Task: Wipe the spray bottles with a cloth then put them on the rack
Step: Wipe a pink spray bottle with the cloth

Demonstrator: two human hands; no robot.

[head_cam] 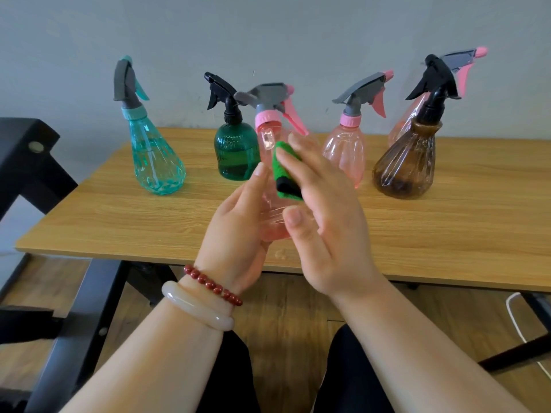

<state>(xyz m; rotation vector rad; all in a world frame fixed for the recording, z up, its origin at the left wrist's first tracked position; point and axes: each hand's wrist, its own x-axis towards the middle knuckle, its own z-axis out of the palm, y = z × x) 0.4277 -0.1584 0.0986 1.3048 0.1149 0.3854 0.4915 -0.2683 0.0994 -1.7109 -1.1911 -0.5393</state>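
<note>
Six spray bottles, you say. Where are they, going left to right?

Five stand upright on a wooden table against a grey wall. Taking the middle of the view as the clock's centre, part of a black rack shows at nine o'clock, at the frame's edge. At ten o'clock stands a teal bottle. At eleven is a dark green bottle with a black trigger. At one o'clock is a standing pink bottle. At two o'clock a brown bottle stands just in front of a rear pink bottle, which is mostly hidden.

And the sixth?

That one, the held pink bottle, is at the centre, roughly upright, in front of the standing ones. The left hand comes in from seven o'clock and cups its lower body. The thumb lies up the bottle's left side, and the other fingers are hidden behind it. A red bead bracelet and a pale bangle sit on that wrist.

Where is the cloth?

A folded green cloth with a black edge lies against the held bottle's front. The right hand, from five o'clock, presses it there. Its fingers are nearly straight and close together over the cloth, and the thumb rests on the bottle lower down.

Anything further right?

A white cable lies on the floor at four o'clock.
</note>
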